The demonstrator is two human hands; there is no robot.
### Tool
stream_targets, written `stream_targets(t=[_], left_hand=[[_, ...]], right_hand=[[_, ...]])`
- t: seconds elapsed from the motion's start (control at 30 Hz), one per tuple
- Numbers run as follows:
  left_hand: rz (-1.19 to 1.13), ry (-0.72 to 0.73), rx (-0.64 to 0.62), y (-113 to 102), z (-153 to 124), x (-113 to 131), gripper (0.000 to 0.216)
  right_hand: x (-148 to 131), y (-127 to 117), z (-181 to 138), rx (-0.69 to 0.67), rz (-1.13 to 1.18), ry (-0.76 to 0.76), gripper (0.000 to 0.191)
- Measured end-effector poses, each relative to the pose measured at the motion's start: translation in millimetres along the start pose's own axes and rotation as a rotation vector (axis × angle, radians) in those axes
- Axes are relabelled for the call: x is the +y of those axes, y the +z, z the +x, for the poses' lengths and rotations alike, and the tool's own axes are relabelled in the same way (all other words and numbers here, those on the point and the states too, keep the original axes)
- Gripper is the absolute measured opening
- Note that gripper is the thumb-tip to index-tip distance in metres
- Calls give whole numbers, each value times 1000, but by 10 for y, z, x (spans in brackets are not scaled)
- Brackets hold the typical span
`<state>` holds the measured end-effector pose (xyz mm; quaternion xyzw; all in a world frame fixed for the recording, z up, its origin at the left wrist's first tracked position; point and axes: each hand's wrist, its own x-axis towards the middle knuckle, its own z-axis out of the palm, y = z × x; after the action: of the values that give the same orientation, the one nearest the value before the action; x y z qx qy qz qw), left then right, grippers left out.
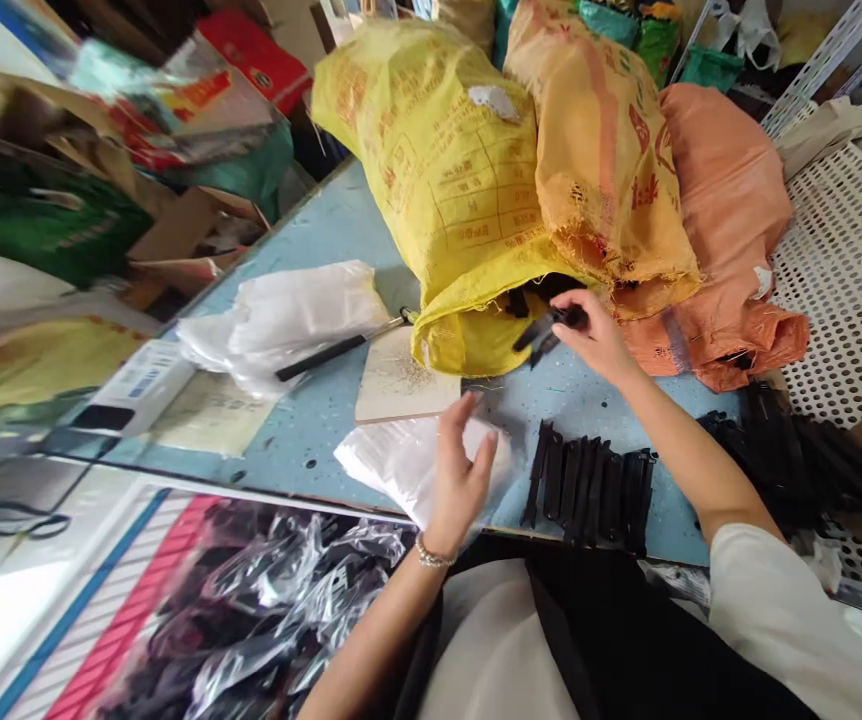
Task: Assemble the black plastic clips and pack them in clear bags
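Note:
My right hand (pixel 596 335) is at the open mouth of a yellow woven sack (pixel 438 170), fingers closed on a few black plastic strips (pixel 547 330). My left hand (pixel 461 475) rests with loosely spread fingers on a stack of clear plastic bags (pixel 393 460) at the near edge of the blue table (pixel 326 420). A row of black strips (pixel 592 490) lies side by side just right of that hand.
Orange sacks (pixel 701 220) lie beside the yellow one. A white perforated panel (pixel 843 270) and a heap of black strips (pixel 798 455) are at the right. White bags (pixel 288 315), a black-handled tool (pixel 333 350) and a board (pixel 401 385) sit on the table. Bagged black items (pixel 266 610) lie below.

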<state>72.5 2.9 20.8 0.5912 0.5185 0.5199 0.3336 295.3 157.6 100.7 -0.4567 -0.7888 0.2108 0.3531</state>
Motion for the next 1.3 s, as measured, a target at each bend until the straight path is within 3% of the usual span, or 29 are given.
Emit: stream_targets(t=[0.07,0.13,0.2,0.27,0.33,0.47,0.53,0.63,0.7,0.8,0.9,1.1,1.2,1.3], left_hand=[[50,98,-22,-11,127,147,70],[91,146,-167,73,167,281,90],[59,91,-285,187,124,374,96],[-106,-49,-350,262,40,422,84],[-368,-238,-425,273,-39,446,73],[-741,-559,-532,200,-131,511,65],[-801,-623,-550,168,-164,560,61],[-818,-652,-575,152,-233,631,57],[-782,-627,-554,165,-289,665,57],[-706,-560,-461,197,-348,685,61],[-689,-570,-365,196,-332,675,55],[-718,-687,-263,147,-256,601,36],[-693,-687,-218,174,-355,533,34],[-656,-646,-114,206,-523,465,35]], right_hand=[[-289,-24,-381,10,263,122,30],[-522,42,-714,43,410,247,34],[-659,118,-966,23,507,326,41],[-705,135,-1134,-43,558,342,44],[-699,84,-1238,-84,462,298,39],[-667,-68,-1346,-43,-95,64,29],[-662,-104,-1380,-53,-301,-43,33],[-643,-89,-1422,-111,-422,-94,36],[-626,-47,-1444,-114,-372,-61,39],[-644,19,-1484,-115,-113,112,43],[-765,69,-1577,-221,88,253,45],[-1035,332,-1961,-334,-253,-130,35],[-1043,497,-2119,-350,-275,-62,34],[-1072,578,-2206,-381,-117,177,31]])
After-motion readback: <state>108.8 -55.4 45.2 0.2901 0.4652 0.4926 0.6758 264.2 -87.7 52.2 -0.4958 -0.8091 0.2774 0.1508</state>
